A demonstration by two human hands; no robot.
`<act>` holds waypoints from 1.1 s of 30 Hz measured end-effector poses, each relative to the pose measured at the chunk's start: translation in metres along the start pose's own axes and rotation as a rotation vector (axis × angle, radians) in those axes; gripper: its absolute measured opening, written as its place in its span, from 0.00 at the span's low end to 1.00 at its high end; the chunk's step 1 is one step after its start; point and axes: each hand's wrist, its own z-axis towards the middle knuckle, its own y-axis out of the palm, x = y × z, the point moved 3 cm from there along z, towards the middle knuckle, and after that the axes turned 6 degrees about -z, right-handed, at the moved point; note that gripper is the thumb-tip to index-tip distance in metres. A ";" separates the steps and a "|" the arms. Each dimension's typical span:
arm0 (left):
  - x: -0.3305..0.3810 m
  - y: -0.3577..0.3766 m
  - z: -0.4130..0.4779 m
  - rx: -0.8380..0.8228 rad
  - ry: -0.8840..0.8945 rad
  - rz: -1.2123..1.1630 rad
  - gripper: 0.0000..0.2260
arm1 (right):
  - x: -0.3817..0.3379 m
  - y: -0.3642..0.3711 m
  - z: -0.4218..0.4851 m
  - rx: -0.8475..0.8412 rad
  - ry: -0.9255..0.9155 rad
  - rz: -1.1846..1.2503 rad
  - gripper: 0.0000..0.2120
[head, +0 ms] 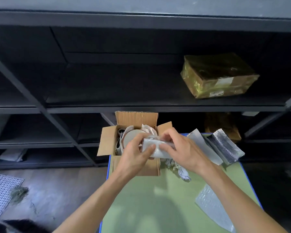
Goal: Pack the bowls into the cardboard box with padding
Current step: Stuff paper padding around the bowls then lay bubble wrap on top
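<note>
An open cardboard box (107,142) stands at the far left corner of the green table (151,199), its flaps spread. Inside it lies a pale round bowl (132,134) among white wrapping paper (147,128). Both hands are over the box's near right part and hold a rolled piece of bubble wrap padding (156,149). My left hand (135,155) grips the roll's left end with the thumb on top. My right hand (180,148) pinches its right end. What sits under the roll is hidden.
Crumpled paper (180,169) lies right of the box. A white sheet (203,147) and a silver padded mailer (225,147) rest at the table's far right. A bubble wrap sheet (213,209) lies near right. Dark shelves behind carry a taped parcel (218,76).
</note>
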 end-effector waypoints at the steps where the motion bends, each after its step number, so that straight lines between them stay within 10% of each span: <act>1: 0.000 -0.006 -0.001 0.003 0.004 0.001 0.10 | -0.005 0.002 0.003 -0.001 0.004 0.015 0.11; 33: -0.001 -0.094 0.002 -0.096 -0.150 -0.111 0.03 | -0.081 0.050 0.028 0.136 0.129 0.346 0.13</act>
